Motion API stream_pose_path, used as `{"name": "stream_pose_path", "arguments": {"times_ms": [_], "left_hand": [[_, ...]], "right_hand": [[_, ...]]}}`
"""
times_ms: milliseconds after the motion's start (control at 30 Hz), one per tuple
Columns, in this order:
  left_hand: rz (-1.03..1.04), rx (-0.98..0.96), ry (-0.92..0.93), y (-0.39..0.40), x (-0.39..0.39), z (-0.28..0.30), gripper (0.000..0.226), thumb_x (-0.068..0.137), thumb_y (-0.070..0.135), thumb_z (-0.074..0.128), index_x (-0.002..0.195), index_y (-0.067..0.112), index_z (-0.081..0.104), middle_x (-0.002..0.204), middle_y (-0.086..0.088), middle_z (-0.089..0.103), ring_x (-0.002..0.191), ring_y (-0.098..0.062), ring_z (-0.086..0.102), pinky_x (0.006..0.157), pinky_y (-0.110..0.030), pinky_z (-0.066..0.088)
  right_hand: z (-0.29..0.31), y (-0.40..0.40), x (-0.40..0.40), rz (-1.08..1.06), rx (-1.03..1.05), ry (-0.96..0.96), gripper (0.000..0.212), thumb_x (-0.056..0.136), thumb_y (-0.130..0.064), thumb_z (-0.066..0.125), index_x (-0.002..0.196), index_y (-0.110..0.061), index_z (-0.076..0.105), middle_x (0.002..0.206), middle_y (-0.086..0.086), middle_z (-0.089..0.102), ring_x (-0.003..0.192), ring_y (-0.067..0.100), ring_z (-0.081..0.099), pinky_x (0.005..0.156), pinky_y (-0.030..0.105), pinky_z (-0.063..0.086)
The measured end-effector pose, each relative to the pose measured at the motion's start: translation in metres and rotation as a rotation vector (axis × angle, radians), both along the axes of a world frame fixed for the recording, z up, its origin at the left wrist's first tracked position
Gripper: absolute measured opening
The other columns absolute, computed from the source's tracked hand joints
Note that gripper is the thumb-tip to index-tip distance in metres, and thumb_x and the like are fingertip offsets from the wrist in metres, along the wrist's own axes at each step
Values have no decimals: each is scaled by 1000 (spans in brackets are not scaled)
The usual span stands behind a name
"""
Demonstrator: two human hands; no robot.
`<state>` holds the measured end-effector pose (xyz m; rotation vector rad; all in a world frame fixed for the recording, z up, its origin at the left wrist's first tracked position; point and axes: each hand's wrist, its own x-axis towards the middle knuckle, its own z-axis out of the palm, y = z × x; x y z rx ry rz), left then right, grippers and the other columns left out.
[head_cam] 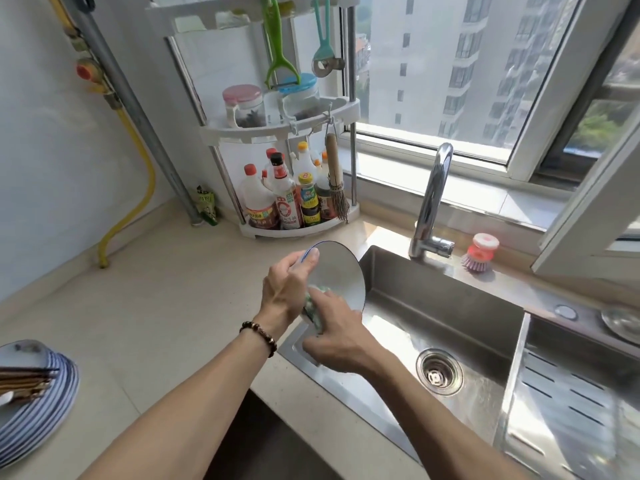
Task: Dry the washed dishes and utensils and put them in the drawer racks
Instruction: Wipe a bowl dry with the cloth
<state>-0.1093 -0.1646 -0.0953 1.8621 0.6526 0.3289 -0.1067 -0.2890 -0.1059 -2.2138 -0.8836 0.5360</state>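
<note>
Drying is in hand at frame centre: left hand (pixel 287 289) grips the plate (pixel 341 275) rim; right hand (pixel 334 336) presses a cloth (pixel 313 308) on it; next, likely racking.

- Plate (pixel 337 271): round, white, blue-striped rim; held tilted on edge above the near-left corner of the sink, face toward the sink.
- Cloth (pixel 313 308): green-white, bunched, pressed against the plate's lower part.
- Plate stack (pixel 52 410): blue-striped rims, on worktop at far left.
- Chopsticks (pixel 26 379): dark brown, lying across the stack's top.
</note>
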Motion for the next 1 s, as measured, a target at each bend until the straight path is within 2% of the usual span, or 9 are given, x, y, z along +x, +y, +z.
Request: {"name": "stream_pose_path", "arguments": {"times_ms": [200,333,400,467,633,700,800,867,1000], "left_hand": [[-243,-53,41,21,-4,7,57,78,72,53,100,24,76,100,0,77,104,-26,68,97,-51,51],[-55,-18,-41,7,2,8,39,81,67,51,67,35,68,67,13,63,77,-24,56,70,-38,43],[-9,7,-31,4,2,8,42,80,68,51,71,31,69,71,11,64,77,-16,57,68,-32,41],[-55,1,-7,10,3,6,51,79,70,51,84,24,73,87,2,72,87,-15,62,77,-33,45],[-226,-40,118,20,0,12,46,78,70,55,86,30,77,97,4,76,97,-20,68,89,-36,51],[-151,-32,73,12,0,14,43,83,67,56,73,29,74,80,7,72,82,-20,65,74,-34,50],[46,-3,25,-5,3,17,55,89,62,56,63,13,52,66,1,52,67,-20,47,62,-34,31],[65,18,14,-9,4,18,54,93,57,57,60,18,39,64,0,45,64,-19,42,62,-34,27],[-206,-26,113,14,1,23,56,84,64,60,73,10,65,68,2,62,69,-23,57,63,-32,39]], "right_hand": [[-39,-31,26,162,-295,-770,83,66,-6,72,139,-34,46,115,3,54,111,29,51,117,59,22],[-21,-12,12,3,31,-366,65,72,6,53,133,-16,52,128,9,45,120,29,40,111,39,37],[-3,-4,0,24,149,42,62,78,8,45,136,-15,47,137,5,39,123,25,43,102,32,41],[-3,-9,-2,78,231,130,71,80,5,45,144,-25,41,141,0,41,121,22,48,99,31,43],[-27,-44,26,286,-214,-660,82,85,2,55,152,-36,30,154,10,33,145,30,31,122,33,12],[-19,-41,25,227,-204,-611,77,85,2,53,151,-32,34,150,11,36,143,31,31,122,34,15],[4,-24,8,94,110,52,83,74,-4,49,151,-31,33,143,3,41,124,23,49,103,33,44],[7,-22,3,96,252,203,83,75,-7,55,151,-33,33,142,-1,42,106,16,55,90,30,52],[-16,-45,22,238,-113,-516,87,77,-1,64,150,-36,33,147,0,43,122,24,52,107,35,41]]}}
